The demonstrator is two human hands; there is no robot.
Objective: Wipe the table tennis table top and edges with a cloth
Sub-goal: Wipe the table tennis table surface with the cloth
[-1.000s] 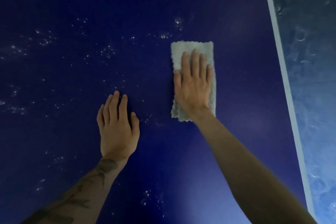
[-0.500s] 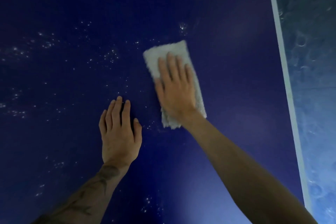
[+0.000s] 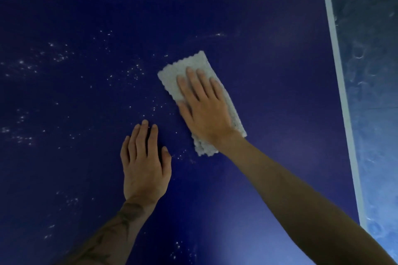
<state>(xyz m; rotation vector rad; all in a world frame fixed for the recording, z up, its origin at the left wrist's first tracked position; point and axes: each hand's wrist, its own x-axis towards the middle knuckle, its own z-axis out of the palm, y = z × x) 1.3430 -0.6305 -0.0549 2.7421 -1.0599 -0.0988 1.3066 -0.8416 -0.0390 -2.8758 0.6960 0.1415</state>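
Right hand (image 3: 204, 109): fingers straight, pressing flat on cloth (image 3: 172, 80).
Left hand (image 3: 145, 163): fingers straight, flat on tabletop (image 3: 269, 97), holding nothing.
Cloth: folded, right of centre, beside white specks (image 3: 133, 73).
Markings: no readable writing.

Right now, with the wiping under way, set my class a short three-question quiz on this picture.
1. True or false: the left hand lies flat on the table, holding nothing.
2. Which hand presses the cloth? A left, B right.
3. Fill in: most white specks lie to the cloth's ___.
Key: 1 true; 2 B, the right hand; 3 left.
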